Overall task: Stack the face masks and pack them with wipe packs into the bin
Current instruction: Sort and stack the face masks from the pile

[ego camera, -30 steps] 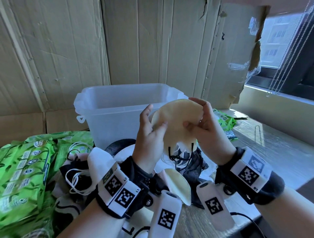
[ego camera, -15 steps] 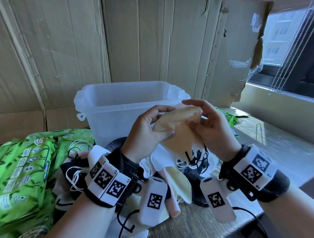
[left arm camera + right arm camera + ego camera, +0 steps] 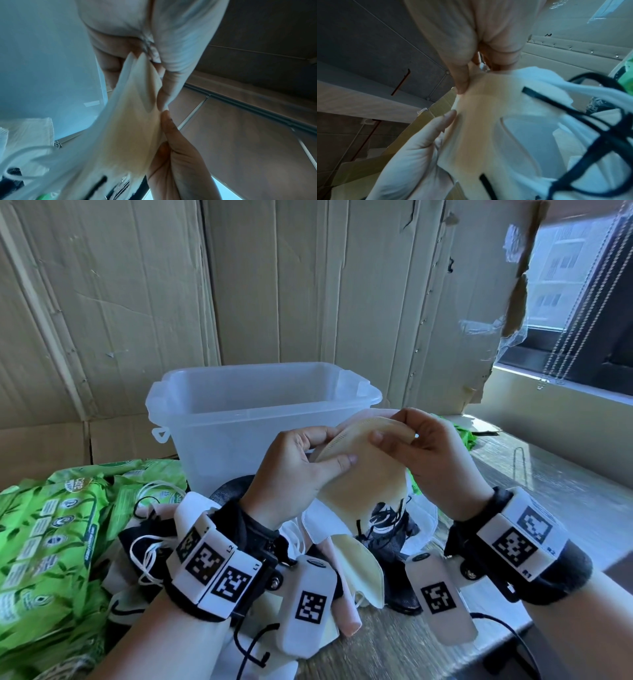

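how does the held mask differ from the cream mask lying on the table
The held mask is up in the air in front of the bin, pinched by the left hand and right hand; the table mask lies untouched in the pile. The held mask has black ear loops; the table mask's look white. Both are cream and folded.

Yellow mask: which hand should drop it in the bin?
Left, probably. Both hands pinch the yellow mask, but the left hand sits directly in front of the bin; the right hand is off past its right corner.
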`<state>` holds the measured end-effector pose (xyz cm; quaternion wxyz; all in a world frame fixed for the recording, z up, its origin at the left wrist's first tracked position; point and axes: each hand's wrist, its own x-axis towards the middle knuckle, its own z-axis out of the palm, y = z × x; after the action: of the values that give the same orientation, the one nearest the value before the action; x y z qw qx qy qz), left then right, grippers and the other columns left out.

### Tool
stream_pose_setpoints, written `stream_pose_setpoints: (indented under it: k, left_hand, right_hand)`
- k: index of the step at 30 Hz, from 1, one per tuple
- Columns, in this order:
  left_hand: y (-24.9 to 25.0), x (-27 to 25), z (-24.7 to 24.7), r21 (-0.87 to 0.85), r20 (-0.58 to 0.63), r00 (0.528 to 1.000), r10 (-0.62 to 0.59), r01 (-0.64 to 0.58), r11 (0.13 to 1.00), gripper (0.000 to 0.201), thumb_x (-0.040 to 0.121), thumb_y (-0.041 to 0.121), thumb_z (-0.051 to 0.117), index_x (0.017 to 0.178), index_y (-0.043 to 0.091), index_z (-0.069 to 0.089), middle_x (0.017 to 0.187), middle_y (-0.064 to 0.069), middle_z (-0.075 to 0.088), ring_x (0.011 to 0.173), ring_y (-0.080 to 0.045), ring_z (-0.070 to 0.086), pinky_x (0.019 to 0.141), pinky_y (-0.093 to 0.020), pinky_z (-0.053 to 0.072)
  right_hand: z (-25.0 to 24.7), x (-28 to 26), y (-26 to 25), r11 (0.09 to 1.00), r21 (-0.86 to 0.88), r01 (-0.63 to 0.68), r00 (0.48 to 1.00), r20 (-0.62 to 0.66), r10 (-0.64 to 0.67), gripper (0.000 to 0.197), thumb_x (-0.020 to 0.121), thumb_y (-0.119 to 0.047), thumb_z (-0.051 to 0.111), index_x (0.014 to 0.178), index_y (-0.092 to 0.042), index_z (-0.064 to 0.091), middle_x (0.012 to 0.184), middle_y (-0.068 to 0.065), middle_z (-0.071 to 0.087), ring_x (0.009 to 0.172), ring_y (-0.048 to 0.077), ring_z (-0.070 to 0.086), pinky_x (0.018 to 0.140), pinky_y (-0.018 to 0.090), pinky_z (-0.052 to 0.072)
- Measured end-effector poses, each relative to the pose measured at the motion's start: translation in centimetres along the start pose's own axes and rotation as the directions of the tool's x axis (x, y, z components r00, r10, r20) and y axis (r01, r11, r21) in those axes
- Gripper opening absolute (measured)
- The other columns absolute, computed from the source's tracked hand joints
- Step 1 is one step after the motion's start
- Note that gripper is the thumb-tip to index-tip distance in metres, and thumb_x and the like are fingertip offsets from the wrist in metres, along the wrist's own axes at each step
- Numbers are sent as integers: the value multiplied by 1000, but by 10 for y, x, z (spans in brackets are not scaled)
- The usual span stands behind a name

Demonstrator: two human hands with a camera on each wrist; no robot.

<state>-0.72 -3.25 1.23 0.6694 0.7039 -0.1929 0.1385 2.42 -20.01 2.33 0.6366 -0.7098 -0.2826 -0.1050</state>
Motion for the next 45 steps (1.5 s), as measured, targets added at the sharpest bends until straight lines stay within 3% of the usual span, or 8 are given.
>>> stream_pose_setpoints:
  k: [7, 15, 24, 27, 30, 33, 37, 45]
  left_hand:
    - [2, -1, 5, 29, 2, 999, 33, -33, 999, 31, 77, 2, 71, 89, 30, 69, 79, 13, 71, 74, -3, 64, 73, -17, 51]
    - [-1, -5, 12, 82, -58, 992, 115, -110, 991, 55, 86, -4, 57, 112, 44, 49, 89, -8, 65, 84, -21, 64, 78, -32, 53]
    - [8, -6, 1, 243, 146, 985, 95, -129, 961, 36, 84, -8, 60, 91, 26, 68, 92, 16, 68, 92, 4, 61, 89, -13, 44]
    - [11, -5, -3, 266, 53, 994, 97, -107, 958, 28, 80, -4, 67, 92, 22, 70, 92, 9, 69, 85, 12, 60, 82, -1, 37]
    - [10, -1, -11, 283, -111, 986, 128, -92, 955, 24, 75, 1, 74, 82, 23, 70, 86, 7, 70, 78, 13, 60, 80, -3, 41]
    - [8, 3, -23, 309, -204, 971, 126, -58, 949, 23, 73, 1, 75, 78, 23, 71, 80, 7, 69, 68, 13, 59, 74, -5, 44]
    - [6, 5, -27, 354, -239, 961, 135, -43, 934, 25, 75, 1, 73, 76, 25, 69, 78, 11, 67, 65, 15, 57, 70, -3, 41]
    - [2, 7, -37, 401, -218, 974, 61, 33, 915, 32, 83, -5, 63, 76, 26, 67, 85, 7, 69, 70, 10, 60, 76, -8, 47]
  right_hand:
    - [-2, 2, -8, 991, -136, 3, 992, -127, -20, 27, 75, -16, 76, 64, -15, 51, 62, 2, 53, 59, 14, 44, 55, 30, 38]
    - [8, -9, -12, 998, 30, -56, 989, -138, 60, 35, 89, -4, 55, 105, -32, 40, 78, 3, 58, 59, 15, 57, 53, 31, 49]
    - [5, -21, -11, 996, 43, -76, 996, -42, 78, 51, 83, 4, 59, 114, -34, 44, 83, 22, 53, 69, 27, 52, 62, 39, 47]
    - [6, -22, -7, 985, 85, -151, 989, 17, 150, 58, 79, 9, 63, 120, -25, 40, 81, 26, 59, 69, 31, 57, 66, 51, 49]
    - [2, -27, 1, 985, -44, -165, 982, 82, 168, 61, 71, 12, 70, 119, -18, 45, 60, 7, 64, 49, 19, 56, 56, 33, 49]
    - [-11, -29, 10, 984, -49, -172, 978, -127, 165, 49, 72, 15, 66, 104, -20, 56, 58, 1, 65, 56, 17, 57, 71, 40, 49]
    - [-7, -30, 19, 971, -146, -189, 982, -17, 188, 46, 67, 4, 74, 94, -30, 59, 71, 31, 60, 69, 22, 52, 75, 50, 48]
    - [-42, -1, 24, 889, -416, -189, 980, -24, 197, 32, 79, 8, 64, 107, -6, 58, 64, 0, 62, 48, 0, 55, 57, 19, 47]
